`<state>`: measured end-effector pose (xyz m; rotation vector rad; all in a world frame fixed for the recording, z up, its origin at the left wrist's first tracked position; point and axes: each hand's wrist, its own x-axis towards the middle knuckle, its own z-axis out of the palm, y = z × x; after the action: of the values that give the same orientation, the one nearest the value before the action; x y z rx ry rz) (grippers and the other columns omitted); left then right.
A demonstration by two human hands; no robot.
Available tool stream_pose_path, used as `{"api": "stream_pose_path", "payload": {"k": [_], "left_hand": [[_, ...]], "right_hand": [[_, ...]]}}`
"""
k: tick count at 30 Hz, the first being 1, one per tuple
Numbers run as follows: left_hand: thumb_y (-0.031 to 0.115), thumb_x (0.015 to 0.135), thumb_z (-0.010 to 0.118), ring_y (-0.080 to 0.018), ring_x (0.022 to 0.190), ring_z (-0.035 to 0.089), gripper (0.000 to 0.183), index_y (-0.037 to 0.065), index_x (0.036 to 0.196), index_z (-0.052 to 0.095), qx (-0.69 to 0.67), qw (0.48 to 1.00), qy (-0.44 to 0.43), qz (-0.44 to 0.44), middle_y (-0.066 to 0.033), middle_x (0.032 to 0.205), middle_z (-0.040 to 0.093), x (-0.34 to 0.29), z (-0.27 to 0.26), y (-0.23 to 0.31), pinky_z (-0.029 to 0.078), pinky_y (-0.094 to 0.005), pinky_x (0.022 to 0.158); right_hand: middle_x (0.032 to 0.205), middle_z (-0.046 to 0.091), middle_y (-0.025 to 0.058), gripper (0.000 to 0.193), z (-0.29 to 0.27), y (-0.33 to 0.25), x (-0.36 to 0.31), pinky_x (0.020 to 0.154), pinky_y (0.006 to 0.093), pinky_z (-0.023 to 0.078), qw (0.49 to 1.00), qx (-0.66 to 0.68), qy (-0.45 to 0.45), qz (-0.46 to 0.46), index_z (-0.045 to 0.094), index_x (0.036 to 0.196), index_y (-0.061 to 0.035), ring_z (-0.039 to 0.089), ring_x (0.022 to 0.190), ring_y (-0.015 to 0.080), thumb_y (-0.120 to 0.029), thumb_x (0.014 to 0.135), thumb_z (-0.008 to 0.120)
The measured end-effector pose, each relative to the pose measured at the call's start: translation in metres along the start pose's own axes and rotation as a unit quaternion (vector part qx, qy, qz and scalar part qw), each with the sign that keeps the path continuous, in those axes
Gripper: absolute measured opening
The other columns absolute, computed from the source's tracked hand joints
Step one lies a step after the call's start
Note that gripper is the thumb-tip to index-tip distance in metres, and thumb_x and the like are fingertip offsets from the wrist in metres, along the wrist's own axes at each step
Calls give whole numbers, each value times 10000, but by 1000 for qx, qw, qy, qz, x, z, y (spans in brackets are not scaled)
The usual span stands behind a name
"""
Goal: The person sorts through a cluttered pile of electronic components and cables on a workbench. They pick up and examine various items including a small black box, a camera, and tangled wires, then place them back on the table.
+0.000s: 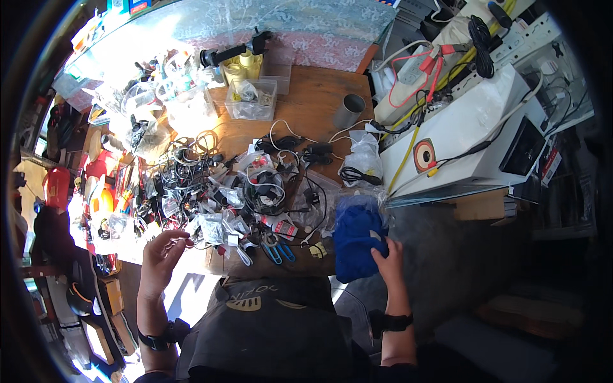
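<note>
A blue cloth (357,246) lies bunched at the front right corner of the wooden table, partly over clear plastic. My right hand (391,258) grips its right edge, thumb on top. At the table's front left, my left hand (165,256) is raised beside the pile, thumb and fingers drawn together; whatever is between the tips is too small to make out. Near it lie tangled black cables (185,163) and small clear plastic bags (214,228). Between the hands sit blue-handled pliers or a similar tool (276,250) and a coiled cable in clear wrapping (265,191).
Clear plastic boxes (251,110) and a grey cup (349,112) stand toward the back. To the right, a large white box (456,150) rests on a glass-edged surface with yellow and red cables (434,67) behind it. Brightly lit clutter (108,198) fills the left side.
</note>
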<state>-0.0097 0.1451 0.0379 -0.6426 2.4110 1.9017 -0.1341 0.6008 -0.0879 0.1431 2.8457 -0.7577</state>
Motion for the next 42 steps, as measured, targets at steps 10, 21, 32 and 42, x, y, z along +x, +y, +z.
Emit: {"api": "stream_pose_path", "payload": {"k": [10, 21, 32, 42], "left_hand": [[103, 890, 533, -133, 832, 606, 177, -37, 986, 584, -44, 998, 9, -32, -85, 870, 631, -3, 8, -31, 466, -252, 753], [126, 884, 549, -125, 822, 613, 184, -28, 974, 594, -67, 997, 19, -44, -74, 836, 638, 4, -2, -46, 472, -249, 722], [134, 844, 587, -127, 770, 597, 167, 12, 952, 624, -14, 999, 26, -22, -79, 819, 641, 19, -4, -51, 466, -262, 674], [172, 862, 590, -135, 863, 578, 237, 9, 1033, 582, -86, 996, -22, 25, -70, 936, 618, 34, -30, -34, 459, -282, 757]], "right_hand": [[1040, 572, 130, 395, 89, -109, 88, 820, 313, 452, 959, 122, 44, -252, 532, 1134, -15, 582, 962, 231, -179, 794, 647], [1033, 523, 153, 509, 121, -171, 174, 722, 449, 479, 990, -74, -1, -123, 467, 1194, -169, 552, 917, 350, -180, 726, 667], [785, 610, 124, 115, 95, -166, 201, 585, 326, 492, 952, 214, -127, -180, 510, 866, -38, 611, 642, 228, -111, 817, 586], [781, 574, 166, 136, -43, -279, 114, 638, 337, 441, 705, 611, -302, -195, 474, 962, -31, 536, 645, 213, -74, 838, 510]]}}
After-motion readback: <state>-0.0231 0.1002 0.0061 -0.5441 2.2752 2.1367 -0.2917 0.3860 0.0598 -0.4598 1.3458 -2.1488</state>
